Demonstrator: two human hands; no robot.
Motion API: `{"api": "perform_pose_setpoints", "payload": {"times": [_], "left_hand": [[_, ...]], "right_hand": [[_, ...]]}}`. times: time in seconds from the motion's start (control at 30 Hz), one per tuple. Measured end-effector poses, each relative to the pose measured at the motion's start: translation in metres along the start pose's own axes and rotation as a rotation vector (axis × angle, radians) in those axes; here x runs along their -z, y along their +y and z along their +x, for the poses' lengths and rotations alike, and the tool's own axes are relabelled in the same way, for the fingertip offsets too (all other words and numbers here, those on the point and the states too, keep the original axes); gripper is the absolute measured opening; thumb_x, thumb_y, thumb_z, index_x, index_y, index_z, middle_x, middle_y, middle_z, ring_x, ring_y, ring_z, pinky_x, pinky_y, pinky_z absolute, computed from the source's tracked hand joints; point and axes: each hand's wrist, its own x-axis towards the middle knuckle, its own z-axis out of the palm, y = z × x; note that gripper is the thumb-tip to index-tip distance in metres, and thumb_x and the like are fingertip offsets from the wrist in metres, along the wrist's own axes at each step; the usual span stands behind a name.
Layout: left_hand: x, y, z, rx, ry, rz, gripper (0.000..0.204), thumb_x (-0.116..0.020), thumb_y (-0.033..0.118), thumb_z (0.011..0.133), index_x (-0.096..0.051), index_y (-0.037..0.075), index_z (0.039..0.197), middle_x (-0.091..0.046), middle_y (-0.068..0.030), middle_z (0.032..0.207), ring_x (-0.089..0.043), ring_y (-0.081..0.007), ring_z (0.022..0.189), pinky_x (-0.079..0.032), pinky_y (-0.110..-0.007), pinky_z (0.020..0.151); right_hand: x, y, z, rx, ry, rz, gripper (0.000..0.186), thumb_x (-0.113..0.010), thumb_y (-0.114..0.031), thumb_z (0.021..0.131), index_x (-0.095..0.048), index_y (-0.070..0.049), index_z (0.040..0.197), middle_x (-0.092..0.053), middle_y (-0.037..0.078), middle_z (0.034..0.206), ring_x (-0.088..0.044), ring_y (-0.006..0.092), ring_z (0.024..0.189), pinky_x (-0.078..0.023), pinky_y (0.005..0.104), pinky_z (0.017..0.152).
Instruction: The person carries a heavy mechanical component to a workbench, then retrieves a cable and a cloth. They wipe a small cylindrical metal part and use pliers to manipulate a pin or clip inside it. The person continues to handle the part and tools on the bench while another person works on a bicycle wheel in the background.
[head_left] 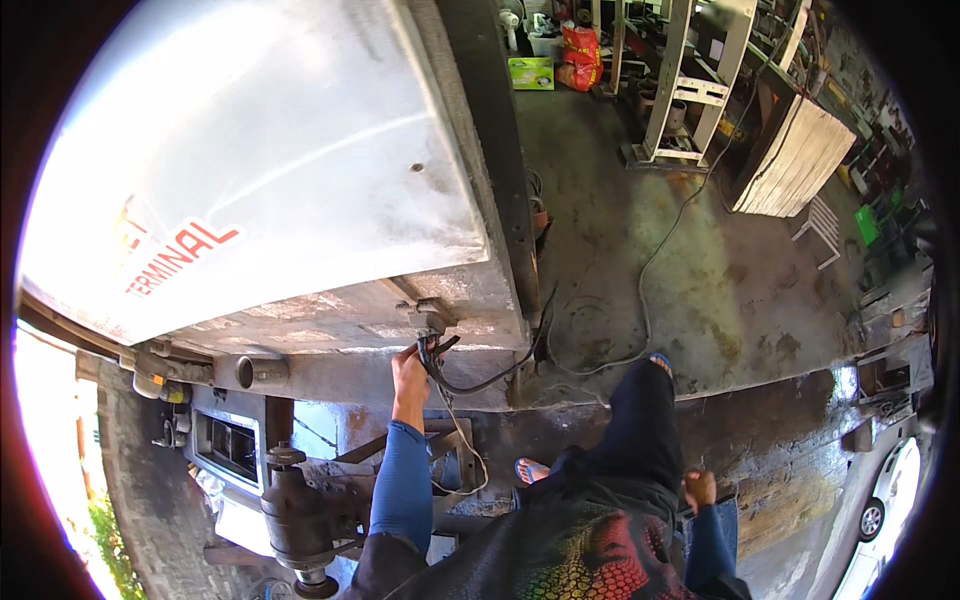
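Observation:
My left hand (408, 378) reaches up to the lower edge of a large pale panel (330, 170). Its fingers are closed round the end of a black cable (480, 388), just under a small metal fitting (430, 316) on the grimy frame. The fingers partly hide the cable's end. From the hand the cable sags and runs right along the frame's edge. A thin light wire (484, 460) loops down beside my forearm. My right hand (700, 488) hangs by my right side with curled fingers; what it holds, if anything, is hidden.
A dark round metal housing (298, 520) stands at lower left, beside a framed box (226, 440). A long cable (648, 290) snakes over the stained floor past my foot. A metal stand (690, 90) and a wooden box (795, 155) stand farther off. A white car (885, 510) is at right.

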Motion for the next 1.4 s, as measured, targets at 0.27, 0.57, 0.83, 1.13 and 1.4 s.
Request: {"api": "perform_pose_setpoints", "payload": {"times": [0.27,0.57,0.83,1.13,1.4], "left_hand": [[-0.014,0.019,-0.049,0.187,0.081,-0.170,0.038,-0.056,0.028,0.107,-0.063,0.001,0.133,-0.074,-0.0111,0.119,-0.072,-0.0260,0.101,-0.056,-0.036,0.085],[-0.286,0.068,-0.082,0.318,0.233,0.325,0.042,-0.057,0.028,0.105,-0.063,0.001,0.137,-0.072,-0.0140,0.125,-0.069,-0.0266,0.107,-0.055,-0.040,0.092],[-0.543,0.093,-0.041,0.503,-0.266,0.584,0.046,-0.058,0.028,0.103,-0.063,0.001,0.140,-0.069,-0.0166,0.131,-0.067,-0.0271,0.113,-0.055,-0.044,0.098],[-0.937,0.096,-0.134,1.022,-1.081,-0.353,0.056,-0.048,0.045,0.109,-0.056,0.003,0.146,-0.065,-0.0152,0.137,-0.064,-0.0279,0.120,-0.048,-0.045,0.107],[-1.127,0.101,-0.085,1.176,-1.428,-0.129,0.052,-0.051,0.042,0.109,-0.060,0.003,0.142,-0.070,-0.0162,0.128,-0.068,-0.0248,0.112,-0.052,-0.040,0.100]], "right_hand": [[0.107,-0.091,0.130,0.057,0.361,0.341,0.020,-0.068,-0.023,0.087,-0.077,-0.006,0.094,-0.077,0.015,0.092,-0.074,0.0334,0.090,-0.057,0.0414,0.081],[0.237,-0.134,0.268,-0.257,0.281,0.777,0.035,-0.064,-0.033,0.098,-0.077,-0.006,0.116,-0.077,0.019,0.099,-0.076,0.0293,0.090,-0.057,0.0409,0.082],[0.503,-0.253,0.291,0.309,0.153,1.111,0.045,-0.055,-0.039,0.106,-0.068,-0.006,0.134,-0.071,0.017,0.130,-0.065,0.0344,0.122,-0.049,0.0403,0.108],[0.678,-0.231,0.341,0.889,0.531,0.390,0.048,-0.055,-0.044,0.103,-0.062,-0.017,0.142,-0.058,0.012,0.149,-0.048,0.0363,0.142,-0.031,0.0601,0.119],[0.568,0.054,0.431,-0.120,0.508,0.325,0.042,-0.057,-0.034,0.099,-0.066,-0.018,0.136,-0.065,0.011,0.138,-0.060,0.0276,0.130,-0.045,0.0544,0.108]]}}
